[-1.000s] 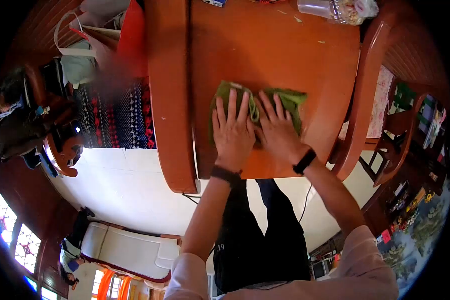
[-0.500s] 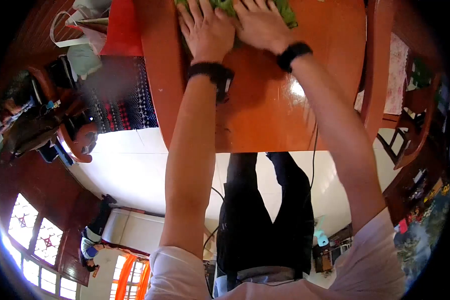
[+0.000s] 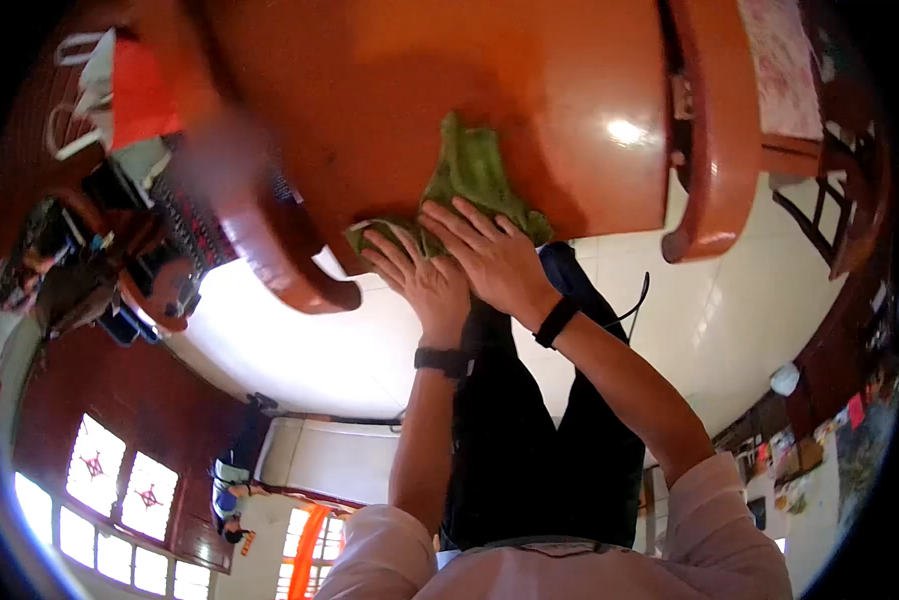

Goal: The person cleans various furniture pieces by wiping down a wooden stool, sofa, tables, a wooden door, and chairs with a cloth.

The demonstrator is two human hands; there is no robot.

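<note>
A crumpled green cloth (image 3: 475, 165) lies along the front edge of a polished reddish-brown wooden surface (image 3: 370, 100), apparently a wide seat between armrests. My left hand (image 3: 430, 285) rests on the cloth's left part, fingers stretched out and a little apart. Beside it, my right hand (image 3: 500, 260) lies flat on the cloth's middle, fingers extended. The hands touch or nearly touch at their inner sides. Both wrists wear dark bands. The cloth's underside is hidden, and part of it stands up in folds beyond my fingers.
Curved wooden armrests flank the surface, one at left (image 3: 300, 270) and one at right (image 3: 720, 150). A red bag (image 3: 145, 90) is at the upper left. A dark cable (image 3: 642, 300) hangs near my right leg. Another person (image 3: 230, 500) appears far off, lower left.
Both hands have drawn the green cloth back toward my body, from the far part of the surface to its front edge. My view has shifted, and more of the cloth shows.
</note>
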